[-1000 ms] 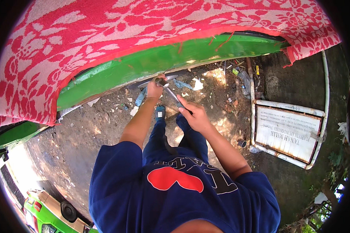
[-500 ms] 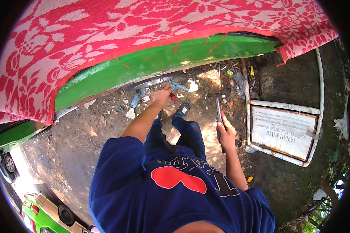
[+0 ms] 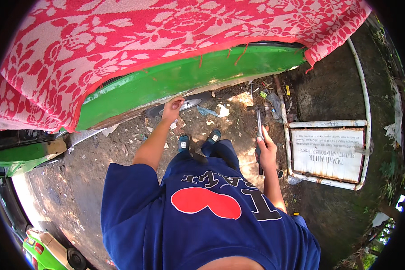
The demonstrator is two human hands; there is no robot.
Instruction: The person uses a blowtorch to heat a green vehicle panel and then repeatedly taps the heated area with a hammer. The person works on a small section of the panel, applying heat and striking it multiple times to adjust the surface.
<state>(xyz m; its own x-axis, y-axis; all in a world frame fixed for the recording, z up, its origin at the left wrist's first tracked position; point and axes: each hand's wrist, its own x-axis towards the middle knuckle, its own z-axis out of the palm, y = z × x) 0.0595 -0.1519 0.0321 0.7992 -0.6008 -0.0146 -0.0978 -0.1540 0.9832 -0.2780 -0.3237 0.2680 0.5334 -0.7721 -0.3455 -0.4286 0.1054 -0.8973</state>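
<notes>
My right hand (image 3: 267,150) is wrapped round the dark grip of a hammer (image 3: 258,120), whose metal shaft and head point away from me over the dirt. Ahead on the left, my left hand (image 3: 172,110) is raised at the lower edge of a green car body (image 3: 189,74), its fingers curled. A small dark reddish bit shows between those fingers, but its kind is hidden. Just beyond this hand is a wheel with a silver-grey cover (image 3: 191,104), low under the car's edge.
A red and pink floral cloth (image 3: 166,31) drapes over the car. To the right leans a rusty white metal frame with a sign board (image 3: 326,153). Light-blue rag (image 3: 207,111), paper scraps and rubbish litter the dirt. Another green car (image 3: 42,247) stands at the lower left.
My left hand has moved left and up to the car's lower edge; the red object beside its fingers no longer shows clearly. The hammer stays in my right hand, its head slightly raised.
</notes>
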